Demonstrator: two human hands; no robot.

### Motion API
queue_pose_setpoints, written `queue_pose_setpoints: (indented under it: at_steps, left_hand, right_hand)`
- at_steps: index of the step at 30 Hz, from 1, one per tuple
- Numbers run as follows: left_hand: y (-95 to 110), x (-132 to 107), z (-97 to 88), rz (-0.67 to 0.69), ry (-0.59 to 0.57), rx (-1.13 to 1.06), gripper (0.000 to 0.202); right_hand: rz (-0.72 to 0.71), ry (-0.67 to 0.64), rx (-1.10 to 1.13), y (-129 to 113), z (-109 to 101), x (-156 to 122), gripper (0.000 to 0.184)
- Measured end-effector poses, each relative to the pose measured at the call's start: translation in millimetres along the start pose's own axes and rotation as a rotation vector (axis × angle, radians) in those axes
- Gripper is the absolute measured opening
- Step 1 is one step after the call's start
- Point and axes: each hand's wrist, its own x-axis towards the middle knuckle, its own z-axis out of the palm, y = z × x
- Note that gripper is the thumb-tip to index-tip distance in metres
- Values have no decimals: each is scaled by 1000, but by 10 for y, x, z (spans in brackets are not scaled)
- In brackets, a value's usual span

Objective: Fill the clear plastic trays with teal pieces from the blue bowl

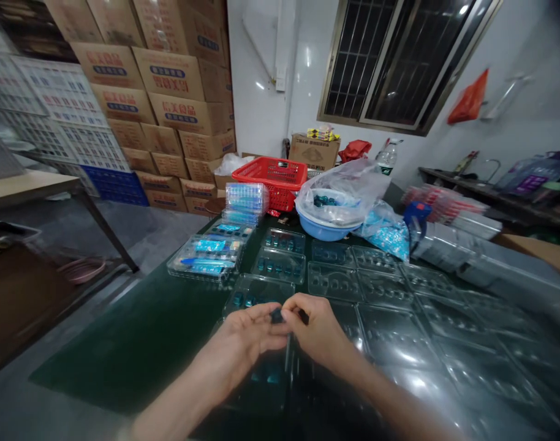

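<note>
My left hand point(243, 344) and my right hand point(319, 331) meet over the dark green table point(137, 343), fingertips pinched together on a small dark piece point(276, 316). Right under them lies a clear plastic blister tray point(260, 294) with a few small blue parts in its pockets. More clear trays point(280, 264) spread across the table beyond and to the right, several of them holding blue parts.
A stack of filled clear packs point(206, 260) sits at left. Behind stand a taller tray stack point(245, 202), a red basket point(271, 177), a blue bowl point(323, 228) under a plastic bag and a bag of blue pieces point(388, 236). Cardboard boxes point(170, 110) line the back wall.
</note>
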Motion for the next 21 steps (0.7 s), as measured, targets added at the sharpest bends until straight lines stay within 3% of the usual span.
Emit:
queue_pose_setpoints:
  at_steps: [6, 10, 17, 21]
  left_hand:
    - [-19, -43, 3, -1, 60, 136, 22]
    - [-22, -32, -24, 89, 121, 209, 22]
    - [-68, 1, -131, 222, 131, 348, 22]
    - [-35, 7, -171, 254, 188, 368, 20]
  right_hand:
    - [131, -24, 298, -77, 15, -55, 12]
    - [191, -51, 463, -124, 18, -46, 16]
    - [235, 45, 463, -156, 116, -44, 13]
    - [261, 36, 503, -151, 167, -40, 13]
